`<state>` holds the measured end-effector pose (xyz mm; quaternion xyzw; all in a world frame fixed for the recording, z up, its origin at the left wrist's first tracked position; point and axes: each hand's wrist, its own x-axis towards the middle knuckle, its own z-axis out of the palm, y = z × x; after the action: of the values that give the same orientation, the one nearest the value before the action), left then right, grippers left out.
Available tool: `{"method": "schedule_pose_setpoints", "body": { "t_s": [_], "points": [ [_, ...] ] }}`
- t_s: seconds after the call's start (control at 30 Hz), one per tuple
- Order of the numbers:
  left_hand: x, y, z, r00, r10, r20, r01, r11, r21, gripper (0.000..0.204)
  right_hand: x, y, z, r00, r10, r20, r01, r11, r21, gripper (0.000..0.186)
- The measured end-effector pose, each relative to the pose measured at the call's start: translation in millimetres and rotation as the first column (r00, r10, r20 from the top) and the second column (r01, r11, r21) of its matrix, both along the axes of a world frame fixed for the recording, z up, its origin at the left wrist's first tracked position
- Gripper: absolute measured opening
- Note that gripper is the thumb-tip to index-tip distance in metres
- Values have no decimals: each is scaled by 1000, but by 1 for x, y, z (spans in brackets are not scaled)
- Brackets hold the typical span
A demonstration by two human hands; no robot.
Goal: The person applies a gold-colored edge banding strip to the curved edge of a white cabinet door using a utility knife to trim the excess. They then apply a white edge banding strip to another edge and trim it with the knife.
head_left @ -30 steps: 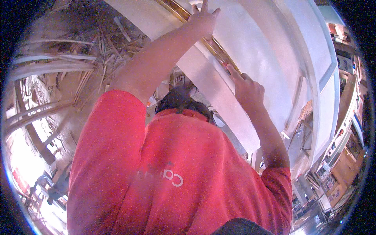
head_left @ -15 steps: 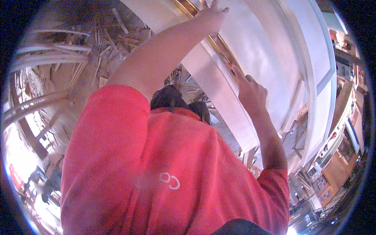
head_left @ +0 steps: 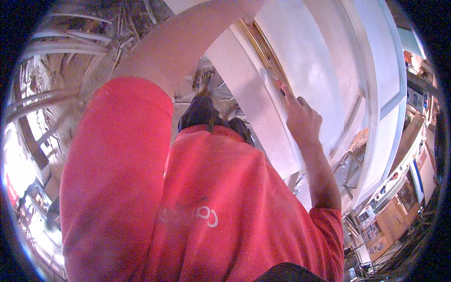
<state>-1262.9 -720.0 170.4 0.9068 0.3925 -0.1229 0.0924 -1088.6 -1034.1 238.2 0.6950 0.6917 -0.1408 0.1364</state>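
My right hand (head_left: 303, 117) is closed round a slim tool with a red part (head_left: 280, 84); its exact kind cannot be made out. Its tip points up along a brown, gold-edged groove (head_left: 263, 49) that runs slantwise between white surfaces. To the right of the groove lies a broad, smooth white panel (head_left: 307, 61). On the left runs a long, flat white board (head_left: 256, 94). My left forearm (head_left: 188, 40) stretches across the upper part of the view toward the groove's far end. The left hand itself lies beyond the top edge, so its fingers are hidden.
Scraps and strips of wood (head_left: 129, 35) litter the floor at the upper left. Pale wooden rails (head_left: 61, 47) stand along the left. A raised white edge (head_left: 376, 94) borders the panel on the right, with a wooden cabinet (head_left: 392, 221) farther off.
My left hand, earlier seen with fingers spread over the groove, has moved up out of view. The right hand stays on the tool in nearly the same place. The view has shifted slightly.
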Motion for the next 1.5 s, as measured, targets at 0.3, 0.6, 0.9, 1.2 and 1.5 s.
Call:
{"method": "schedule_pose_setpoints", "body": {
  "t_s": [0.3, 0.6, 0.9, 1.2, 1.5],
  "points": [
    [3, 5, 7, 998, 24, -50, -28, 996, -83, 124, 19, -35, 0, 999, 40, 13, -41, 998, 41, 53],
    [2, 18, -10, 996, -5, -85, -1, 998, -64, 127, 36, -76, 1, 1000, -16, -21, 16, 1000, 21, 55],
    [2, 14, 8, 991, -5, -134, -6, 997, -81, 129, 50, -114, 3, 998, -61, -16, 61, 998, -4, 60],
    [-1, 30, -4, 987, -69, -145, 56, 994, -88, 134, 72, -156, -7, 998, -62, -20, 63, 998, 23, 60],
    [3, 31, -11, 985, -69, -159, 57, 995, -77, 129, 92, -197, -7, 999, -46, -27, 48, 996, 81, 55]
  ]
}}
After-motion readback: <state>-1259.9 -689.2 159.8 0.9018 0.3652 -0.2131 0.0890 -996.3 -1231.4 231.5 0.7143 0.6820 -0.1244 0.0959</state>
